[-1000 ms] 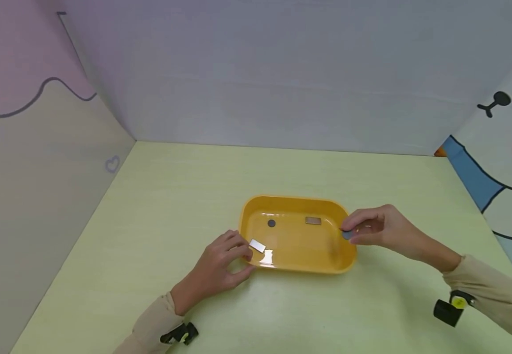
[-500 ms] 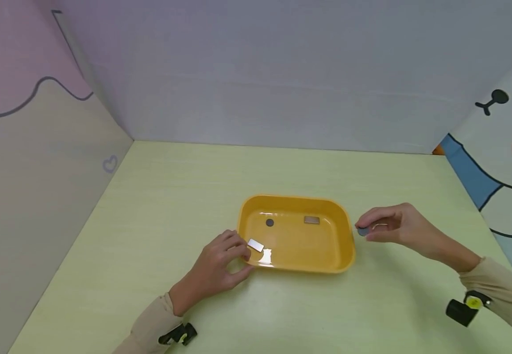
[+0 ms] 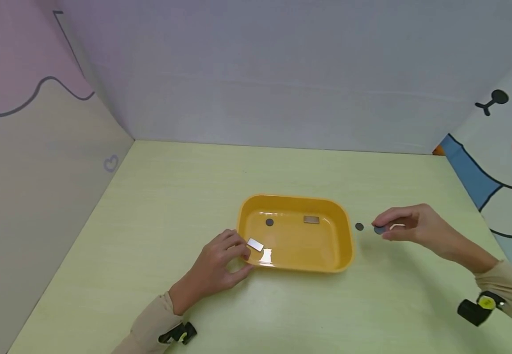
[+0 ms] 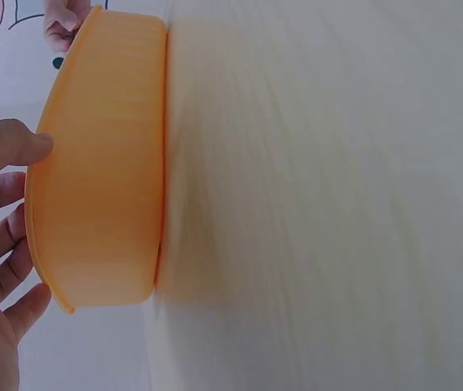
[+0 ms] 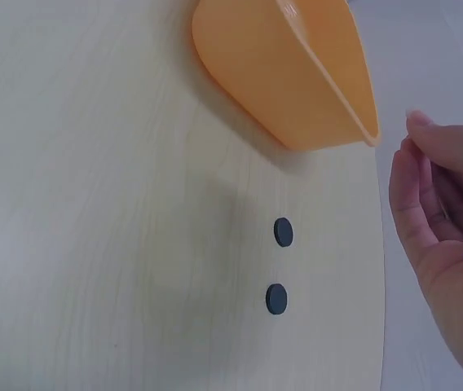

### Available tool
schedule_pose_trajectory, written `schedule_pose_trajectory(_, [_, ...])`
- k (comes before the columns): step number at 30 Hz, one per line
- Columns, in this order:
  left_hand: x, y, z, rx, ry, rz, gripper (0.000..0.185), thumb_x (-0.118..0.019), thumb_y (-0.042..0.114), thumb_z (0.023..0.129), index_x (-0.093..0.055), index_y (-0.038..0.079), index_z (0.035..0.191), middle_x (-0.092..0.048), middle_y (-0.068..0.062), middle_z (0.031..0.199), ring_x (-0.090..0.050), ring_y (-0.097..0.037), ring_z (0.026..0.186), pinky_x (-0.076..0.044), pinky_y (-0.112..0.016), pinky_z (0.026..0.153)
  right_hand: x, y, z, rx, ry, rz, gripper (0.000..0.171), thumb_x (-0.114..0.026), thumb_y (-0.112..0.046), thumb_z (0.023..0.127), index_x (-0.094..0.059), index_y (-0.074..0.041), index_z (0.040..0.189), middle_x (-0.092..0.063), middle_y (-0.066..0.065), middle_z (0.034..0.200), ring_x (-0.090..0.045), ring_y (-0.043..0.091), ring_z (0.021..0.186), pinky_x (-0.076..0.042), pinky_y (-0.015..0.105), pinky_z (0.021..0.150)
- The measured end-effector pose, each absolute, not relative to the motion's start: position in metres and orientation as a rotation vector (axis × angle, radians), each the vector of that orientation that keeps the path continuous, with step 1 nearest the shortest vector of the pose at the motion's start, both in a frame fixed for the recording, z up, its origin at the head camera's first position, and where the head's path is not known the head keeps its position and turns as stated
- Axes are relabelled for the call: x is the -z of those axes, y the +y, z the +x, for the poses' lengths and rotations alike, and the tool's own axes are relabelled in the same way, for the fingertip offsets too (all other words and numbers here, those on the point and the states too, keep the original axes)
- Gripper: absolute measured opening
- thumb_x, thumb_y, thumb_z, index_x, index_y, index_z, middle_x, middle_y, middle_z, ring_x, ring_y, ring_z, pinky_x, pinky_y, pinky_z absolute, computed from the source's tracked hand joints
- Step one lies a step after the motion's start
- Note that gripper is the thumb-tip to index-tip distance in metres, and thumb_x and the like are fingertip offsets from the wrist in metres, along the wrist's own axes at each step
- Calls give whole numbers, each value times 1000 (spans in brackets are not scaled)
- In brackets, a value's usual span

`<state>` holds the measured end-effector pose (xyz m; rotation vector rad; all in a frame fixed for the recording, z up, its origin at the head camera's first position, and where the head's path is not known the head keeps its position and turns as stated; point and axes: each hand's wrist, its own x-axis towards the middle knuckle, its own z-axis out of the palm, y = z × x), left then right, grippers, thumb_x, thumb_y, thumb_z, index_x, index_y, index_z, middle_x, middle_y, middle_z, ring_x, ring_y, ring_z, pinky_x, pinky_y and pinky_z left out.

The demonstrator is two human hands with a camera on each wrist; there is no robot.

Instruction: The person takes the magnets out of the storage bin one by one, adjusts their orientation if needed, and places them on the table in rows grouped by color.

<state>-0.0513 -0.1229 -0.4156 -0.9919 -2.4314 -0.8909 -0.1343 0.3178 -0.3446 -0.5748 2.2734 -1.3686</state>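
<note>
My left hand (image 3: 218, 260) grips the front-left corner of a yellow plastic tray (image 3: 297, 269); in the left wrist view its thumb is on the rim and the other fingers curl behind. Inside the tray lie a small dark disc (image 3: 269, 222), a silvery rectangular plate (image 3: 255, 245) and a duller rectangular plate (image 3: 311, 220). Right of the tray, my right hand (image 3: 419, 231) pinches a grey disc (image 3: 379, 229) between thumb and fingertips, above the table. The right wrist view hides this disc behind the fingers.
Two dark discs, a nearer-to-tray disc (image 5: 283, 231) and a farther disc (image 5: 276, 299), lie on the pale table (image 3: 171, 196) beside the tray. A grey wall (image 3: 256, 98) stands behind, with printed side panels left and right.
My right hand has moved right, from over the tray's right rim to beyond it, carrying the grey disc. A dark disc on the table is now uncovered. The left hand keeps its grip.
</note>
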Motion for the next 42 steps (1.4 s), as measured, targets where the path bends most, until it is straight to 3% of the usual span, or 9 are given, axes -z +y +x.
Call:
schedule_pose_trajectory(7, [416,-123,-51,890,-2445,-977,20,-77,25,75,-60,16,80,-57,7,89,-51,-13,90,-45,-34,91,348,330,-135,1352,2318,-513,27,-66,-6,87,-63,5,111,-66,9,109,-66,25,87,-54,28,74])
schedule_pose_trajectory(13, [416,-122,-50,894,-2443,-974,20,-77,24,75,-59,16,80,-58,6,89,-51,-13,90,-45,-34,90,355,342,-135,1299,2396,-450,28,-67,-9,87,-64,3,112,-67,1,107,-65,20,85,-54,27,73])
schedule_pose_trajectory(32, [417,-122,-51,903,-2426,-980,21,-78,23,73,-60,16,80,-57,7,88,-51,-13,90,-45,-32,87,376,365,-143,1251,2471,-367,34,-70,-11,84,-62,8,111,-69,0,102,-64,12,84,-54,27,71])
schedule_pose_trajectory(42, [417,-123,-53,870,-2383,-1019,21,-78,24,74,-59,16,80,-56,6,87,-50,-13,87,-44,-32,89,394,378,-147,1138,2555,-319,34,-73,-16,83,-66,4,109,-68,7,104,-62,10,82,-53,24,68])
